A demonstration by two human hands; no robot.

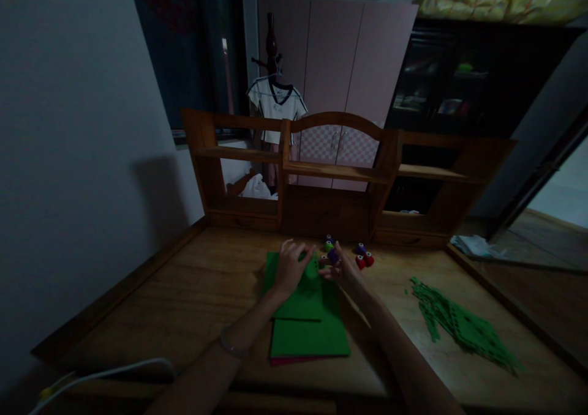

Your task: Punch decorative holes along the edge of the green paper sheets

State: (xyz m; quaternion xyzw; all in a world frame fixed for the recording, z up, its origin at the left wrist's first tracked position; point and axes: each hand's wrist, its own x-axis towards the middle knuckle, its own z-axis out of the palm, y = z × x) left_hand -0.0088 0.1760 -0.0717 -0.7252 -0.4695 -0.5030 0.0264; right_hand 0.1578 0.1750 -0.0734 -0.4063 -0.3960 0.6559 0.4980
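My left hand (293, 266) rests over the upper part of a green sheet (298, 305), its thumb and index finger pinched near the sheet's top right; what they hold is too small to name. Beneath lies a larger green sheet (312, 338) with a pink edge showing under it. Small dark marks run down by the left fingertips. At the sheet's right edge, my right hand (340, 269) has its thumb raised and its fingers apart, beside a purple piece (333, 256). Whether it touches that piece is unclear.
Red round pieces (365, 260) and a purple one (361, 248) sit right of my hands, a green one (329, 245) behind them. Cut green strips (459, 323) lie at the right. A wooden shelf (335, 171) stands behind; a white cable (114, 369) is at front left.
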